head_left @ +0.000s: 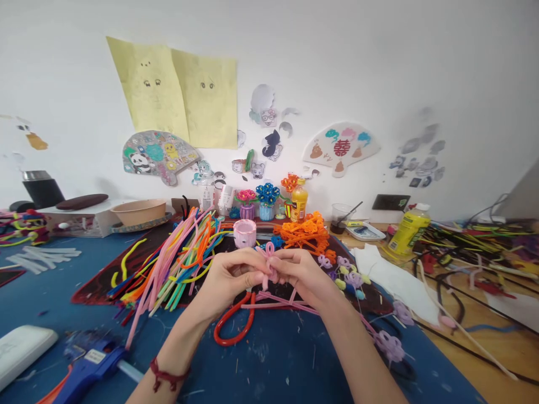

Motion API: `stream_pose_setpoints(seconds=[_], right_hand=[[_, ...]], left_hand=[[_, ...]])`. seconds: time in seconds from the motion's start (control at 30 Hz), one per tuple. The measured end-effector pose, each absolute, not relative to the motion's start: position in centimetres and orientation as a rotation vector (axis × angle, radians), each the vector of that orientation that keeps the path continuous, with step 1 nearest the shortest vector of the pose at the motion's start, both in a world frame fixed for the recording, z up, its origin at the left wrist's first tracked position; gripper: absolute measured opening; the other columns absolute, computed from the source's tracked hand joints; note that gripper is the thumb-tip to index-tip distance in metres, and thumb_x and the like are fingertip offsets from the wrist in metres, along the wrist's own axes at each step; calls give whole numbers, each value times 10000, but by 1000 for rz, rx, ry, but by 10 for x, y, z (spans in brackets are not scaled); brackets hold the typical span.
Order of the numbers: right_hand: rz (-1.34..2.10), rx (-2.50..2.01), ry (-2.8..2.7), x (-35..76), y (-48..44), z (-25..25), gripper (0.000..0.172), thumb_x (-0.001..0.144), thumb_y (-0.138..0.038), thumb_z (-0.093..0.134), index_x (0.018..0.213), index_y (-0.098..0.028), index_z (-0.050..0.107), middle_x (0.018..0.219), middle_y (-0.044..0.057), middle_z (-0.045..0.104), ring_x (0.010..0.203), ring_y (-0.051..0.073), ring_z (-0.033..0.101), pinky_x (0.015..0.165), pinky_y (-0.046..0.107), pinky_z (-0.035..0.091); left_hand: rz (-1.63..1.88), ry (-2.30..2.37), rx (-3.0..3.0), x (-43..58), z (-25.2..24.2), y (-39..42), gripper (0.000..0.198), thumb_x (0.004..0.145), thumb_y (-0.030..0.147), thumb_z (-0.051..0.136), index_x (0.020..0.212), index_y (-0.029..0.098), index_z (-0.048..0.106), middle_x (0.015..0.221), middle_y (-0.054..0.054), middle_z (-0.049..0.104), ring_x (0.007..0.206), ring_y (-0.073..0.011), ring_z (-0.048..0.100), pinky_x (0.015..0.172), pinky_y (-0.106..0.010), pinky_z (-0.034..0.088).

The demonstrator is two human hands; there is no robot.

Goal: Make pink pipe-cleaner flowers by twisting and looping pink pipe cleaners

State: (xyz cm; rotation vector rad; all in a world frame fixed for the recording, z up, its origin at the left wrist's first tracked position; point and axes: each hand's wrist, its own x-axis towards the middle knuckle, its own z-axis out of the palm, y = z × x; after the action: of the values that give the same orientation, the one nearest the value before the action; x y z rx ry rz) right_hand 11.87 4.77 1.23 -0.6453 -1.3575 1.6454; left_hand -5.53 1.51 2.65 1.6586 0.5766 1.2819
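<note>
My left hand and my right hand meet above the middle of the blue mat. Both pinch a pink pipe cleaner, bent into small loops at its top. Its stem hangs down between my fingers. A red-handled pair of scissors lies just under my hands, next to loose pink pipe cleaners. A red cord bracelet sits on my left wrist.
A pile of colourful pipe cleaners lies to the left, orange ones behind. Small purple flowers lie to the right. A blue glue gun sits front left, a yellow bottle right, a pink cup behind.
</note>
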Motion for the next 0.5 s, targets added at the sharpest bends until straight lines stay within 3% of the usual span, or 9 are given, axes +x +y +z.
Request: stream_pose_setpoints(seconds=[0.23,0.5], right_hand=[[1647,-655,-1363,119,48,13,331,603,-439,823,659,-136,702,550,4,619,496,94,502,504,234,371],[1581,-670,-1427,119,45,14,325,598,-433,827,690,-141,720,567,6,637,501,105,528,499,236,382]], left_hand=[[1310,612,1838,-53,29,15,146,753,316,734,778,172,729,843,-70,622,811,-196,588,741,-316,494],[1352,918,2053,-56,35,9,233,881,344,564,728,169,549,742,-17,529,692,-143,485,632,-256,387]])
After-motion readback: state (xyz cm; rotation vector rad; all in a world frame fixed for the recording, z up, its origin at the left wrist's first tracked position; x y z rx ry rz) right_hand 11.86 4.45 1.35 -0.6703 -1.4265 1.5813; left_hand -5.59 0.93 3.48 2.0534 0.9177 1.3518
